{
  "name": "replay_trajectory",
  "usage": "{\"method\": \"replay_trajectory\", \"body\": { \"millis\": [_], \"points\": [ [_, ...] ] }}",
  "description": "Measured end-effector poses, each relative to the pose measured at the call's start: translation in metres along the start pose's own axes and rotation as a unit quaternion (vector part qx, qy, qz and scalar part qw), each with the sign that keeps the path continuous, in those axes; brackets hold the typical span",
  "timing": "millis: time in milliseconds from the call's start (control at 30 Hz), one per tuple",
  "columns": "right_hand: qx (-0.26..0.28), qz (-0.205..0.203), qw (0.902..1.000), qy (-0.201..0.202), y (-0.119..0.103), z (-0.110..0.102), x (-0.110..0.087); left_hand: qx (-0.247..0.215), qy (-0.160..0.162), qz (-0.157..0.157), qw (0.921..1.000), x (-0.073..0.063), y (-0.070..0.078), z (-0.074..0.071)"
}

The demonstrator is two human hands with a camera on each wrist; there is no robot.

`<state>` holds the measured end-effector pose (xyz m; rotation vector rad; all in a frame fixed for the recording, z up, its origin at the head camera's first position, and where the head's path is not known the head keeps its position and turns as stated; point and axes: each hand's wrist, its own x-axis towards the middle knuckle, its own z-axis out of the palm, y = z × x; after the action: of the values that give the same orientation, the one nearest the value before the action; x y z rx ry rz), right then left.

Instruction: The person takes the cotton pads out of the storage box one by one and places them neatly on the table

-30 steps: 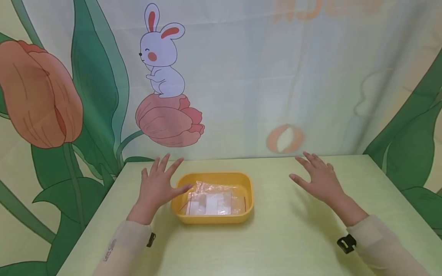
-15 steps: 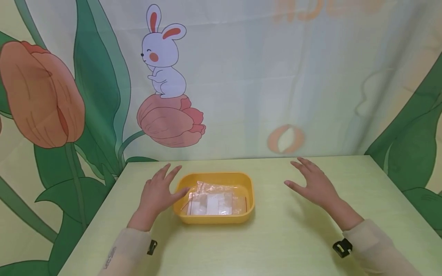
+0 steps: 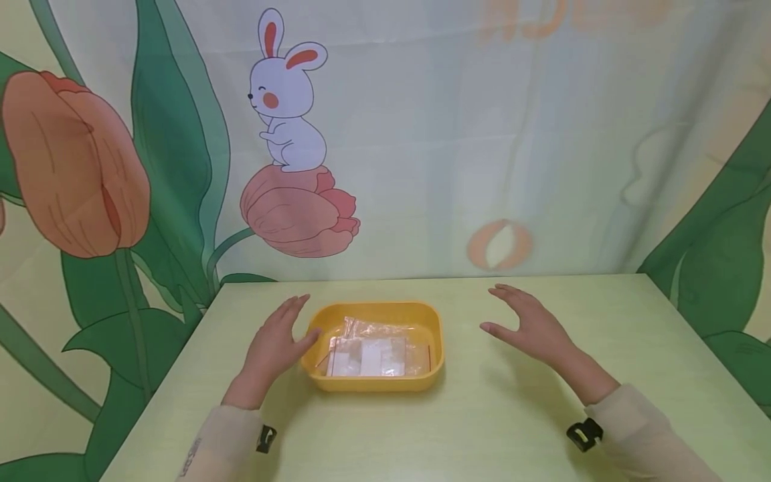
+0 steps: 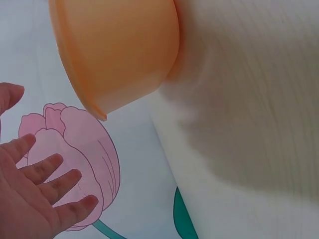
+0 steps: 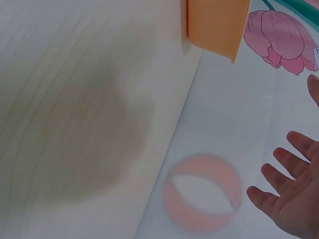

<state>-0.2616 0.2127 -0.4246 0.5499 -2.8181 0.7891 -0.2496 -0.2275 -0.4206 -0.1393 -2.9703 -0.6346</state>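
Note:
A yellow plastic basin stands on the pale table, left of centre. Inside it lie several clear zip bags, some with white patches. My left hand hovers at the basin's left side, fingers extended, its thumb overlapping the rim in the head view. My right hand is held in the air well right of the basin, fingers loosely extended and thumb toward it. Both hands hold nothing. In the left wrist view the basin's outer wall shows above the spread fingers.
The light wood-grain table ends at a hanging cloth printed with a rabbit and tulips. Dark wrist straps sit at both sleeves. Shadows of the hands fall on the tabletop.
My right hand has moved left and slightly down, toward the basin. The left hand has lowered a little, its fingers drawing closer together. The basin and bags have stayed in place.

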Motion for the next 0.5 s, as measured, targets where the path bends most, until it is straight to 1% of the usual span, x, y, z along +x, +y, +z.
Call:
{"method": "replay_trajectory", "body": {
  "millis": [100, 167, 333, 500],
  "points": [
    [0.01, -0.004, 0.9999, -0.003, -0.003, 0.002, 0.002, -0.041, -0.008, -0.008, 0.9991, 0.001, -0.003, 0.001],
    [0.015, -0.008, 0.9998, -0.005, -0.006, 0.004, 0.004, -0.058, -0.009, -0.012, 0.9982, 0.001, -0.004, 0.002],
    [0.023, -0.014, 0.9995, -0.016, -0.012, 0.008, 0.008, -0.083, -0.014, -0.029, 0.996, 0.002, -0.006, 0.004],
    [0.029, -0.014, 0.9988, -0.037, -0.02, 0.01, 0.014, -0.107, -0.025, -0.054, 0.9925, 0.002, -0.007, 0.007]
  ]
}}
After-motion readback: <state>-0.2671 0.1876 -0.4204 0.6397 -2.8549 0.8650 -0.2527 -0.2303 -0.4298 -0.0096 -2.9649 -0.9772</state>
